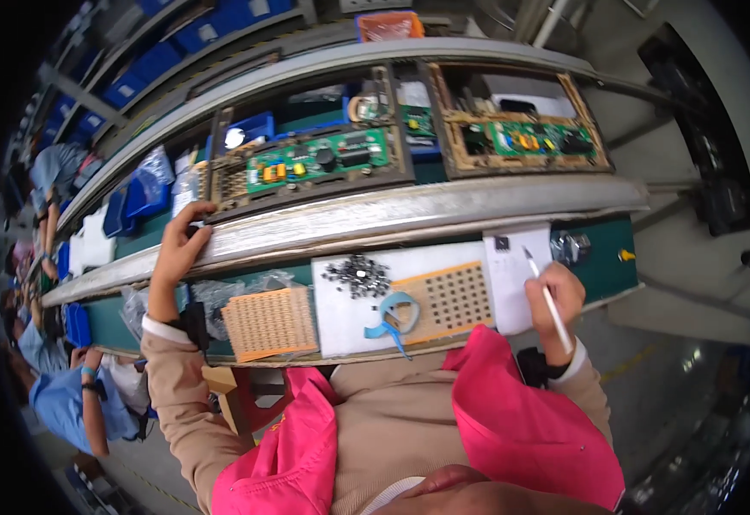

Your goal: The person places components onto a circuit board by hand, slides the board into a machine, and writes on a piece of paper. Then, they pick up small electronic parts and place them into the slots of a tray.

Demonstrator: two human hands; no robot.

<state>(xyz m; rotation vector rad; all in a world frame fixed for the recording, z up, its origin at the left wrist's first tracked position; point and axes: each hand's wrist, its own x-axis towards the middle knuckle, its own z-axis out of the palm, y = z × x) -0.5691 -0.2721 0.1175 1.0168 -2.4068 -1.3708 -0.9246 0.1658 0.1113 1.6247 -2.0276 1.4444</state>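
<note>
At the left, the person's left hand [184, 245] has its thumb and fingers bent and parted at the near-left corner of a dark, rectangular frame [401, 146]; whether they grip it or merely rest there, I cannot tell. Inside the frame lies a long green circuit board [316, 160], already carrying components. Nearer the person is a tan, orange-edged perforated sheet [270, 324]. Next, a white flat sheet [338, 333] bears a heap of small black pieces [358, 276], a curled blue strip [400, 315] and a tan grid board [456, 299] with rows of dark squares. The grid looks largely filled; the heap seems yet to be used. Farther right, a single black square [502, 244] sits on white paper [515, 296]. The right hand's [555, 296] fingers are closed around a slim white pen-like tool [555, 316], its tip above that paper.
</note>
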